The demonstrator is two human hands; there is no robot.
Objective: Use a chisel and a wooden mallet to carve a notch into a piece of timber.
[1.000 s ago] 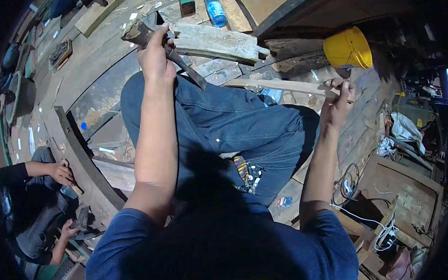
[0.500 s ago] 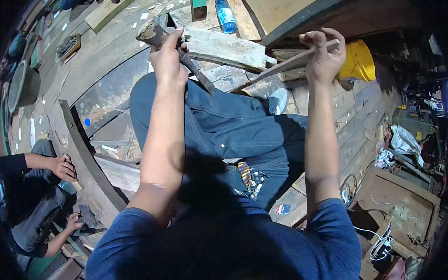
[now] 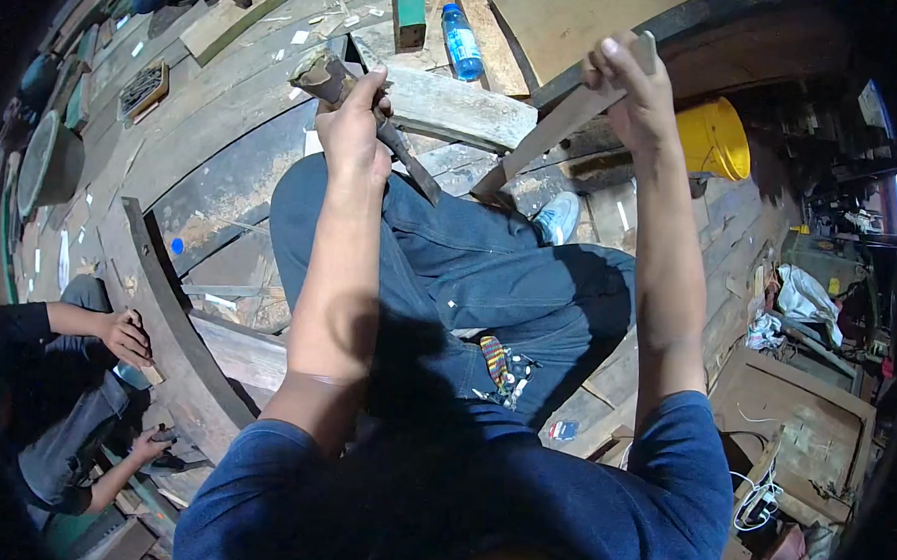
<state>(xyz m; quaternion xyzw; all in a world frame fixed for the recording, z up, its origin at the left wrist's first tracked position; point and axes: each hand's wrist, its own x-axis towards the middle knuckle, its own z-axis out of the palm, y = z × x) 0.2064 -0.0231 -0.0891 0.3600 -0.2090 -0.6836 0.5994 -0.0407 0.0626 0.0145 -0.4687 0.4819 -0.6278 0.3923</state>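
My left hand is closed around a chisel with a dark flat blade and a battered, splintered handle. Its blade slants down to the right, over my trousers. My right hand, raised higher, grips the upper end of a long flat grey-brown strip. That strip looks like a blade, though its exact kind is unclear, and its broad face shows. Its lower end comes down near the chisel's tip, with a small gap between them. Beyond both tools lies a weathered wooden plank.
A blue-labelled bottle lies by a green-painted block. The yellow bucket stands beyond my right wrist. At lower left sits another person, whose hand rests on a curved timber. Cables lie at right.
My right hand has risen, and the strip has turned from a narrow edge to its broad face. My left hand and the chisel sit slightly further right and lower in view.
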